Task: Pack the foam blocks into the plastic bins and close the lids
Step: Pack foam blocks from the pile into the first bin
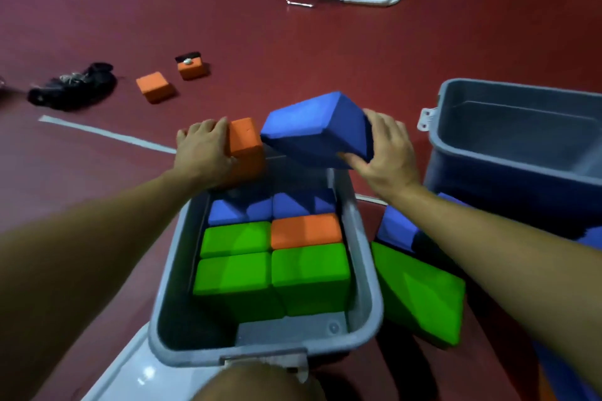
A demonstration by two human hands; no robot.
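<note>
Blue foam block (314, 128) is held tilted above the far end of the near grey bin (365, 273), gripped by right hand (386, 153). Orange block (246, 148) is gripped by left hand (203, 153) at the bin's far-left rim. Green, orange and blue blocks are packed inside. A second bin (508, 153) is seen right.

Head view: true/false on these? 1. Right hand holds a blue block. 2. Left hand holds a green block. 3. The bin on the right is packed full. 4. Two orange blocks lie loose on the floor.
1. True: the right hand grips the blue block.
2. False: the left hand holds an orange block.
3. False: the right bin shows no blocks.
4. True: two loose orange blocks on the floor.
</note>
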